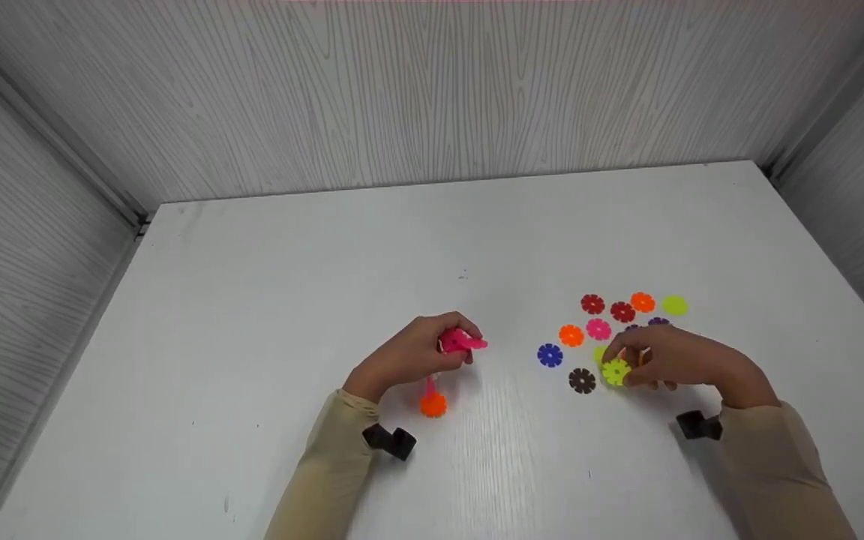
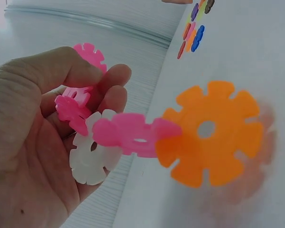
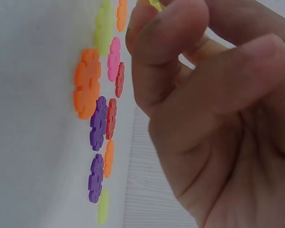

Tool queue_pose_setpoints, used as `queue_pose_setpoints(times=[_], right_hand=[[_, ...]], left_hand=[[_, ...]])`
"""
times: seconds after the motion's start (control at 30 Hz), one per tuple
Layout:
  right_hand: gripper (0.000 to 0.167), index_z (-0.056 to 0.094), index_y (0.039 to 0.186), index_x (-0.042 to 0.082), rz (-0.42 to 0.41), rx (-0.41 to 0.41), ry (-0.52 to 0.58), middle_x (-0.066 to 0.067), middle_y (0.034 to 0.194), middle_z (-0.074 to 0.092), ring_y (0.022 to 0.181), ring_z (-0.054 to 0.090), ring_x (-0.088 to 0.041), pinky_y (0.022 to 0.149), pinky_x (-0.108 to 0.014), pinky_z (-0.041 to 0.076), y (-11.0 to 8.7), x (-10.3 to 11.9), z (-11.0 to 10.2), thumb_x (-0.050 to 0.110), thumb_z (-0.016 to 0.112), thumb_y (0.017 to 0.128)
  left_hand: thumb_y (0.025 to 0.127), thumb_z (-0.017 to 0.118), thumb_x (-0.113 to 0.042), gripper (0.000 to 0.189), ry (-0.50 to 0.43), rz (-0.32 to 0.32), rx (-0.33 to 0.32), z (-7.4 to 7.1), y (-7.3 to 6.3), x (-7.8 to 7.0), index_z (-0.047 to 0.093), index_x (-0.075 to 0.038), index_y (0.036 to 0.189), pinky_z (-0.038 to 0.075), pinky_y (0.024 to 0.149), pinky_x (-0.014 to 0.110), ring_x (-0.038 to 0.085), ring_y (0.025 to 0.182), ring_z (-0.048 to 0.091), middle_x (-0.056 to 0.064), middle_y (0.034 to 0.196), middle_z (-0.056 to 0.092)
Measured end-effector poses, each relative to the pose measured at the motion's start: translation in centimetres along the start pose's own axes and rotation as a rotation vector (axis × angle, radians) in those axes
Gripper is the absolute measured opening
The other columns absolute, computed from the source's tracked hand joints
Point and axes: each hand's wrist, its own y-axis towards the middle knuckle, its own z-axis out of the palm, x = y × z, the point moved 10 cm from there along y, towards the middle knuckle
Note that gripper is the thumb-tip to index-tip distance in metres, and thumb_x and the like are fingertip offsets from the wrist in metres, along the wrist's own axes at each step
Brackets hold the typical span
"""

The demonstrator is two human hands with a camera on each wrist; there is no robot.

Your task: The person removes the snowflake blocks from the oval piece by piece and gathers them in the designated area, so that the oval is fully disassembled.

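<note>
My left hand (image 1: pixel 421 349) grips a chain of interlocking notched discs. Pink discs (image 2: pixel 76 107) sit between its thumb and fingers. A white disc (image 2: pixel 95 147) rests near the palm, joined through another pink disc to an orange disc (image 2: pixel 209 135) at the chain's end. Over the loose discs on the right, my right hand (image 1: pixel 672 360) pinches a yellow disc (image 1: pixel 616 372) between thumb and fingertips. Only a sliver of that disc shows at the top of the right wrist view. Another yellow disc (image 1: pixel 600 354) lies partly hidden behind the right hand's fingers.
Several loose discs lie flat on the white table (image 1: pixel 252 300) around the right hand: a blue disc (image 1: pixel 550 355), a brown disc (image 1: pixel 582 381), a pink disc (image 1: pixel 598 329), plus red, orange, purple and yellow ones. Pale wood-grain panels (image 1: pixel 432 97) enclose the table's back and sides.
</note>
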Motion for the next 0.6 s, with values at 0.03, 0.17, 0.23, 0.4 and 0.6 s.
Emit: queue_pose_setpoints(times=[0.03,0.17,0.23,0.4,0.6], right_hand=[[0.030,0.064,0.116,0.016,0.003,0.010,0.001,-0.005,0.087,0.056,0.061,0.052,-0.018,0.055,-0.027,0.048,0.00,-0.10,0.11,0.015,0.070,0.086],[0.029,0.065,0.115,0.018,0.009,0.038,0.008,-0.005,0.087,0.055,0.060,0.050,-0.017,0.056,-0.026,0.047,-0.01,-0.41,0.50,0.013,0.068,0.086],[0.029,0.066,0.115,0.019,0.005,0.046,0.011,-0.005,0.087,0.055,0.060,0.049,-0.017,0.055,-0.026,0.046,0.01,-0.44,0.64,0.012,0.069,0.086],[0.029,0.067,0.114,0.020,0.000,0.061,0.031,-0.005,0.085,0.053,0.058,0.047,-0.016,0.054,-0.025,0.044,0.14,-0.44,0.96,0.012,0.069,0.086],[0.029,0.066,0.115,0.018,0.004,0.072,0.034,-0.004,0.082,0.052,0.058,0.046,-0.015,0.056,-0.025,0.043,0.22,-0.34,1.10,0.012,0.068,0.086]], left_hand=[[0.088,0.057,-0.011,0.028,0.004,-0.001,0.000,0.01,0.00,0.01,0.060,-0.017,0.115,0.050,0.074,0.025,0.014,0.093,0.060,0.000,0.099,0.068],[0.088,0.059,-0.012,0.028,0.035,-0.009,0.004,0.13,0.04,0.10,0.061,-0.017,0.116,0.050,0.077,0.026,0.015,0.095,0.057,0.001,0.103,0.066],[0.088,0.059,-0.013,0.028,0.052,-0.008,0.005,0.19,0.06,0.11,0.061,-0.017,0.116,0.050,0.078,0.026,0.016,0.095,0.055,0.002,0.105,0.064],[0.088,0.060,-0.013,0.029,0.063,-0.019,0.006,0.22,0.07,0.19,0.061,-0.018,0.116,0.050,0.079,0.028,0.017,0.096,0.054,0.002,0.107,0.063],[0.088,0.063,-0.016,0.030,0.063,-0.045,0.012,0.31,0.20,0.59,0.060,-0.021,0.117,0.052,0.082,0.028,0.017,0.101,0.054,0.001,0.111,0.061]])
